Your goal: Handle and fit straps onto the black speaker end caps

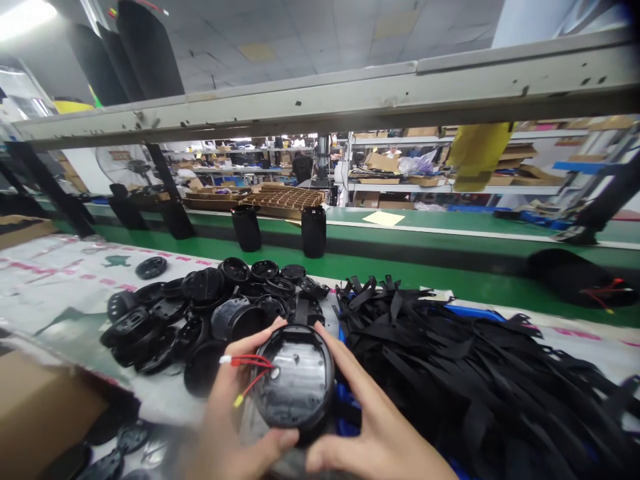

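Note:
A round black housing (296, 383) with an open top and a grey inner face is held between my two hands, low in the middle of the view. Red wires with a white connector and a yellow tip come out of a small hole on its left. My left hand (235, 413) grips its left side, with the thumb at the near rim. Around the right side curls my right hand (365, 413), its thumb near the bottom edge. Just beyond are piled black round caps (205, 287). Many black straps (450, 373) fill a blue tray to the right.
A green conveyor (280, 260) crosses beyond the worktable, with upright black cylinders (313, 232) on it. Another black cylinder (575, 277) with red wires lies at right. A metal beam (320, 100) spans above. A cardboard box (40, 413) stands at lower left.

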Action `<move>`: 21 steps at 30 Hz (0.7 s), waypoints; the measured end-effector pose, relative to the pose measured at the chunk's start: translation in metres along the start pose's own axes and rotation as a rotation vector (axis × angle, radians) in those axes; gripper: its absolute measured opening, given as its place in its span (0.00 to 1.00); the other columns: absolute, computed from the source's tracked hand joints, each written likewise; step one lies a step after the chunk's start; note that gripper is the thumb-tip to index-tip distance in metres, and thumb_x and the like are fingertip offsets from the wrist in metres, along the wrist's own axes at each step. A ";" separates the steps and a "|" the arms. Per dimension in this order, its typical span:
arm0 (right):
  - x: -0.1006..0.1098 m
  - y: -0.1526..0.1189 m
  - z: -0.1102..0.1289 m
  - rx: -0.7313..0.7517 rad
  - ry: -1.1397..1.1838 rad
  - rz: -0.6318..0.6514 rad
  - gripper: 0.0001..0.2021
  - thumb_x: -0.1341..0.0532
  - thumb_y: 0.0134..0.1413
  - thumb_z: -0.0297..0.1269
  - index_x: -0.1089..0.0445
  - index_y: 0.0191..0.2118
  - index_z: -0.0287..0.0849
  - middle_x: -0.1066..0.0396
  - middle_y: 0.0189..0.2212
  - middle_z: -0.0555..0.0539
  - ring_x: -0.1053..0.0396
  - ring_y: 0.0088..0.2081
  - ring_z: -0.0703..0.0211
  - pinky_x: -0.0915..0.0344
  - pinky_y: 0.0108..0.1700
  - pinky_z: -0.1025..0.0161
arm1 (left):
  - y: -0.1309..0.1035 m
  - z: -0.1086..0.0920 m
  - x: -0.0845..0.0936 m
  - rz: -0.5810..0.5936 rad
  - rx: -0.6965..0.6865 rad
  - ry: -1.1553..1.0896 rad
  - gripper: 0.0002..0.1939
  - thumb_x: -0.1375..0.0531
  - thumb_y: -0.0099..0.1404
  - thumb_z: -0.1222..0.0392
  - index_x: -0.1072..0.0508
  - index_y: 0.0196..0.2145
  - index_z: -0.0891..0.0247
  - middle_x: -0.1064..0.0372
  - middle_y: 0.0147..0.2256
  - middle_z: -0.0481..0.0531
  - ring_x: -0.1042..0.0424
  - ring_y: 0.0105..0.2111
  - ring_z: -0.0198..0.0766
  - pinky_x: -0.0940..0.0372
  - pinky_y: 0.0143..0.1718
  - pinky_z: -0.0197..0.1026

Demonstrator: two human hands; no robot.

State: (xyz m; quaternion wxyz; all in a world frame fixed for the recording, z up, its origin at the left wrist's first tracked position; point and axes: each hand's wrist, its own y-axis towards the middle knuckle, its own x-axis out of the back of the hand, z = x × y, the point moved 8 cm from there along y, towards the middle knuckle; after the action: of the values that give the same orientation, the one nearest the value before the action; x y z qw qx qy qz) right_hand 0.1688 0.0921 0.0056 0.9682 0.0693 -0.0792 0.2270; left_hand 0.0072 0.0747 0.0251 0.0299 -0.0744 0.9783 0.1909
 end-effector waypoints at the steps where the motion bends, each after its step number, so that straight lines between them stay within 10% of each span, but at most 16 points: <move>1: -0.001 0.000 -0.002 0.009 0.047 0.011 0.51 0.24 0.47 0.44 0.51 0.71 0.56 0.57 0.72 0.51 0.60 0.73 0.49 0.62 0.72 0.47 | 0.001 0.004 0.000 -0.022 0.019 -0.057 0.38 0.25 0.47 0.48 0.30 0.55 0.51 0.26 0.55 0.48 0.26 0.54 0.38 0.31 0.52 0.29; 10: -0.006 -0.003 0.002 0.238 0.173 -0.028 0.29 0.40 0.68 0.51 0.51 0.69 0.73 0.56 0.71 0.67 0.60 0.72 0.67 0.57 0.70 0.71 | -0.005 0.008 -0.018 -0.102 -0.100 -0.287 0.34 0.26 0.50 0.55 0.29 0.55 0.48 0.26 0.54 0.44 0.24 0.52 0.34 0.33 0.53 0.28; 18: -0.007 -0.001 0.002 0.272 0.156 -0.077 0.30 0.39 0.65 0.53 0.49 0.68 0.71 0.55 0.71 0.67 0.58 0.71 0.66 0.56 0.69 0.73 | -0.011 0.025 -0.012 -0.147 0.006 -0.251 0.42 0.24 0.46 0.50 0.33 0.58 0.44 0.25 0.50 0.44 0.23 0.49 0.39 0.30 0.51 0.34; 21: -0.010 -0.005 0.007 0.259 0.177 -0.099 0.30 0.40 0.66 0.53 0.49 0.69 0.68 0.51 0.70 0.63 0.55 0.71 0.62 0.55 0.70 0.68 | -0.015 0.016 -0.016 -0.150 0.008 -0.280 0.31 0.29 0.57 0.50 0.31 0.57 0.45 0.25 0.52 0.45 0.26 0.54 0.39 0.34 0.56 0.34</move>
State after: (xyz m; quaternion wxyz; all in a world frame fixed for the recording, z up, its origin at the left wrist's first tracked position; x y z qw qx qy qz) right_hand 0.1613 0.0823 0.0106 0.9644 0.1770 0.0396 0.1924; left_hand 0.0256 0.0690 0.0065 0.1804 -0.1200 0.9570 0.1928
